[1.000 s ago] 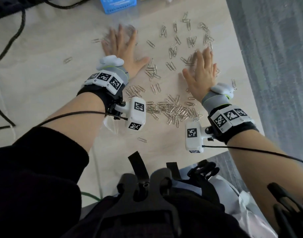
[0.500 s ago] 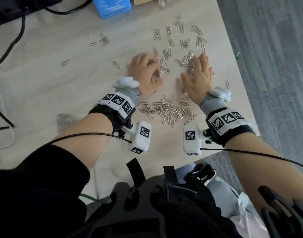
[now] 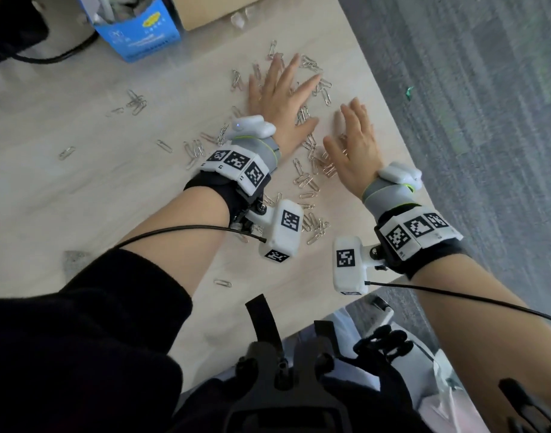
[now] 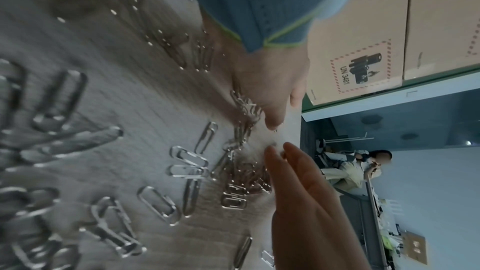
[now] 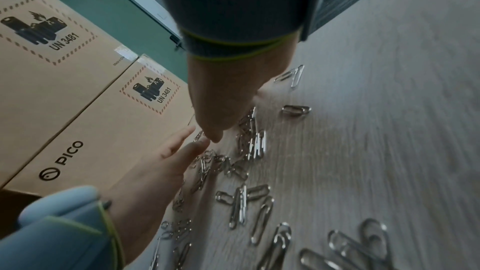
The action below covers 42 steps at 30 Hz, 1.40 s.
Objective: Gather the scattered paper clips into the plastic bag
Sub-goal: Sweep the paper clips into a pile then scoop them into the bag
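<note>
Silver paper clips (image 3: 308, 179) lie scattered on the pale wooden table (image 3: 80, 198), thickest between my two wrists. My left hand (image 3: 280, 89) lies flat, fingers spread over the far clips. My right hand (image 3: 355, 135) lies flat beside it near the table's right edge, thumb close to the left thumb. In the left wrist view the left hand (image 4: 270, 89) and right hand (image 4: 306, 192) bracket a clump of clips (image 4: 241, 182). The right wrist view shows the right hand (image 5: 226, 93) and left hand (image 5: 161, 167) with clips (image 5: 246, 147) between them. Pale plastic (image 3: 449, 398), perhaps the bag, lies in my lap.
A blue box (image 3: 136, 29) and a cardboard box (image 3: 205, 10) stand at the back, with a black cable (image 3: 55, 57) to the left. Stray clips lie at the left (image 3: 136, 103) and near the front edge (image 3: 222, 282). Grey carpet (image 3: 486, 120) lies beyond the right edge.
My left hand, curled over clips half a second ago, now lies flat with fingers spread, farther out and close to the right hand. The right hand stays flat.
</note>
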Motion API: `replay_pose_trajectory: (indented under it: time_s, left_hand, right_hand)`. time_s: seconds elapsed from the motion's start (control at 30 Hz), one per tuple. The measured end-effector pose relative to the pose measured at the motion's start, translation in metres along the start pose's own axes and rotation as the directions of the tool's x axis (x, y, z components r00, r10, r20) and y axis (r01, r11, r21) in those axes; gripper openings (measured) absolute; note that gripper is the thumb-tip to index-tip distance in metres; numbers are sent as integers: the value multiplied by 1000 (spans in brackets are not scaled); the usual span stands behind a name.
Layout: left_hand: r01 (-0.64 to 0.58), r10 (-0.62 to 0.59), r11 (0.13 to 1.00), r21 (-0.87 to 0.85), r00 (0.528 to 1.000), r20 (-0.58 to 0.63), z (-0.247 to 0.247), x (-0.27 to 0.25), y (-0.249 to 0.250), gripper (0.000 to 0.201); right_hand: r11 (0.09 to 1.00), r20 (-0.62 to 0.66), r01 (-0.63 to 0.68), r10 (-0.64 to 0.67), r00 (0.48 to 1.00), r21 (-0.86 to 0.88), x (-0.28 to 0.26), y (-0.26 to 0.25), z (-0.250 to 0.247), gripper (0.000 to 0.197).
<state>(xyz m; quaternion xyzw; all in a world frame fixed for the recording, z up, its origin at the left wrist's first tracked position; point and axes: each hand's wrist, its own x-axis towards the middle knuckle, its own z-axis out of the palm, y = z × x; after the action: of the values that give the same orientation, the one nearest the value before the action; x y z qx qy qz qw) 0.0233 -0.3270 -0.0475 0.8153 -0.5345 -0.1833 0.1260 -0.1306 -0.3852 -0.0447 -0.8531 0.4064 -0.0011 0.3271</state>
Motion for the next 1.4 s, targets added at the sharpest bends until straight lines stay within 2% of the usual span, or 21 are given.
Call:
replay_pose_trajectory:
  time_s: [0.1, 0.2, 0.4, 0.67, 0.8, 0.9, 0.97, 1.1, 1.23, 1.3, 1.4]
  left_hand:
    - [-8, 4, 998, 68, 998, 64, 3, 11, 8, 65]
    - [16, -21, 998, 54, 994, 104, 5, 6, 8, 63]
    - [-6, 7, 1000, -24, 999, 53, 2, -25, -2, 54]
    - [52, -49, 992, -117, 998, 29, 13, -86, 2, 71]
    - [83, -85, 984, -158, 996, -9, 23, -119, 9, 71]
    - [123, -136, 982, -146, 987, -81, 26, -146, 15, 71]
    - [217, -225, 973, -80, 969, -99, 24, -157, 16, 77]
    - [474, -474, 880, -21, 878, -67, 23, -176, 16, 119]
    - [565, -565, 825, -23, 825, -26, 31, -177, 10, 136]
    - [558, -558, 830, 0, 830, -20, 35, -174, 11, 138]
    - [459, -459, 888, 16, 888, -37, 45, -170, 19, 139]
  right_hand:
    - [1000, 15, 18, -18, 1000, 20, -1, 7, -1, 59]
    - [999, 24, 33, -34, 999, 43, -4, 7, -3, 60]
    - [997, 68, 76, -77, 995, 19, -11, 4, -5, 58]
    - [980, 110, 196, -197, 974, 19, -37, 2, 3, 57]
    - [972, 152, 236, -236, 960, 19, -53, 8, 5, 57]
    - [963, 173, 266, -268, 948, 36, -67, 11, 8, 59]
    - [960, 167, 277, -281, 945, 43, -73, 12, 7, 55]
    - [960, 162, 277, -280, 946, 39, -82, 13, 9, 54]
    - [963, 164, 267, -268, 949, 33, -89, 13, 11, 55]
    - [963, 167, 269, -268, 949, 19, -92, 15, 11, 56]
    - [970, 145, 243, -244, 959, 20, -95, 19, 10, 57]
